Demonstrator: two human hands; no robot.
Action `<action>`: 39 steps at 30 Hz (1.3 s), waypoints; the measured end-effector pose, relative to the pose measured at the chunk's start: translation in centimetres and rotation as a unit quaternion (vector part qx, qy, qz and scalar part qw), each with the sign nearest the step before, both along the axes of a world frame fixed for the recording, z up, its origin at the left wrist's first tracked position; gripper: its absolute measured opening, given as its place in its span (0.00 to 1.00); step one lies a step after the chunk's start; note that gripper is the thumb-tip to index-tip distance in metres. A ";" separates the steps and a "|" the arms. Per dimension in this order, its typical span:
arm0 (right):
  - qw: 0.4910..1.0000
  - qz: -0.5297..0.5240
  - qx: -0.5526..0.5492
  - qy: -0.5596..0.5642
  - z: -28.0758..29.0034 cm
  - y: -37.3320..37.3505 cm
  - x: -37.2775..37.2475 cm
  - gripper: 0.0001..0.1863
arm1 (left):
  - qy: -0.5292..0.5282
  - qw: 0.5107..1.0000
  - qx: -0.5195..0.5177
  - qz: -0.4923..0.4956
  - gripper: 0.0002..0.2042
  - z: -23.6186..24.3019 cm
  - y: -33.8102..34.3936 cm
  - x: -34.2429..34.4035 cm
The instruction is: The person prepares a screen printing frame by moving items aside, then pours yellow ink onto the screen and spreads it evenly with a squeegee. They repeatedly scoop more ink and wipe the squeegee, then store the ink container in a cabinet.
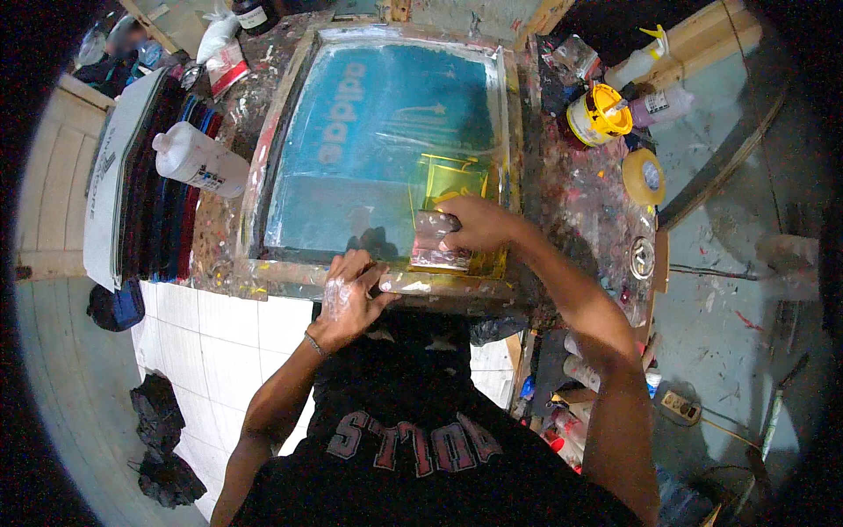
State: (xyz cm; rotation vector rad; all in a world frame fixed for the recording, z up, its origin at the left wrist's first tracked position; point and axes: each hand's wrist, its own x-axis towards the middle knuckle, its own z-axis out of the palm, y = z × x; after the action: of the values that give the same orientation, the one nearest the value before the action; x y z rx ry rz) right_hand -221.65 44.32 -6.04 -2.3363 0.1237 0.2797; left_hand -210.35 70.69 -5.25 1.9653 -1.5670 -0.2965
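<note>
A wooden-framed printing screen (511, 158) with blue mesh and pale lettering lies on the bench. At its lower right, a translucent yellow sheet (457, 171) shows on or through the mesh. My right hand (479, 224) grips a short, flat brown-grey tool (430, 250) over the lower part of this yellow patch; the tool’s contact edge is hard to make out. My left hand (347, 299), with whitish smears on its back, rests curled over the front bar of the frame, left of the tool, fingers bent onto the wood and thumb along it.
Stacked boards (127, 176) and a white bottle (198, 162) stand on the left of the stained bench (580, 220). A white bag (219, 48) lies behind. On the right are a yellow tub (597, 114), bottles (659, 105) and a tape roll (644, 176). Containers crowd below the bench at right.
</note>
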 end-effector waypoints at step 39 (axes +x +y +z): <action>0.938 -0.223 0.028 -0.263 9.0 -14.1 -11.1 0.16 | 0.080 0.994 -0.007 -0.072 0.13 6.1 -13.4 6.9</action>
State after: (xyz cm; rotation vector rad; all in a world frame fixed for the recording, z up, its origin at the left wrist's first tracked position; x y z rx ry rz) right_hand -232.74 30.22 2.95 -2.1703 0.3649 -0.5552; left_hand -203.46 57.28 0.86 1.7749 -1.6045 -0.4886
